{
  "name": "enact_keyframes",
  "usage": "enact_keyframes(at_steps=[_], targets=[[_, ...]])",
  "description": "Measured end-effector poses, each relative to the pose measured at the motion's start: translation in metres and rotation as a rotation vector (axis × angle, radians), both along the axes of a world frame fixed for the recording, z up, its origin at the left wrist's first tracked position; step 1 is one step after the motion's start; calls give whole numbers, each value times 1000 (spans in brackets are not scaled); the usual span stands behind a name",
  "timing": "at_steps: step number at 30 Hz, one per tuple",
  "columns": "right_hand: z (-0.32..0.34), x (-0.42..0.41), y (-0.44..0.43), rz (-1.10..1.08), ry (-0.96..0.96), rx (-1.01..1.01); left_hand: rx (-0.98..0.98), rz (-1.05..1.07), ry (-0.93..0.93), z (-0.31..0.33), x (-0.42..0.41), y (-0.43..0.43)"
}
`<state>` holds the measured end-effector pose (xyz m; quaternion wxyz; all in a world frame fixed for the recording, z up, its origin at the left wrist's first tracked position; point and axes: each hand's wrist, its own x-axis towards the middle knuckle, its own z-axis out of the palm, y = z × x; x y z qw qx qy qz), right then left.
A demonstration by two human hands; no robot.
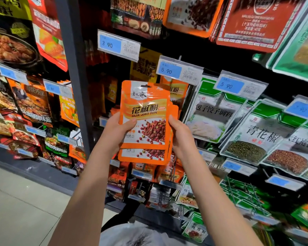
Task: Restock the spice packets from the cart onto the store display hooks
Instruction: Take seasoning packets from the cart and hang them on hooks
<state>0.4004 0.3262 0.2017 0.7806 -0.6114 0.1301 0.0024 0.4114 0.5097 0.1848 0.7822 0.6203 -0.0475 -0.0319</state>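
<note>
I hold up a stack of orange spice packets (146, 110) labelled HUA JIAO FEN, front face toward me, in front of the display. My left hand (117, 132) grips the stack's left edge, thumb across the front. My right hand (180, 134) holds the right edge, fingers behind the packets. Behind the stack hang matching orange packets (178, 93) under a price tag reading 5.90 (179, 70). The hook itself is hidden behind the tag and packets.
Green-and-white seasoning packets (213, 110) hang to the right on hooks, each under a blue price tag (238, 85). A dark shelf upright (75, 77) stands to the left, with more sauce packets (30, 103) beyond it. Tiled floor (25, 201) lies lower left.
</note>
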Motion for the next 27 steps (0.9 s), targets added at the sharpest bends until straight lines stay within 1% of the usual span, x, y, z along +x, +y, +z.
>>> enact_keyframes(at_steps=[5, 8, 11, 16, 18, 23, 27], targets=[[-3, 3, 2, -86, -23, 66, -24, 16, -20, 3, 1, -3], [3, 3, 0, -73, -18, 99, -77, 62, 0, 7, 2, 0], [6, 2, 4, -98, -34, 68, -117, 93, 4, 9, 2, 6], [8, 5, 9, -252, -91, 42, -116, 107, -6, 15, 0, 12], [12, 5, 6, -270, -132, 36, -128, 118, -5, 19, 0, 15], [37, 7, 2, -345, -246, -115, -131, 174, -24, 20, -3, 24], [46, 19, 2, -379, -336, -218, -112, 166, -29, 12, -7, 24]])
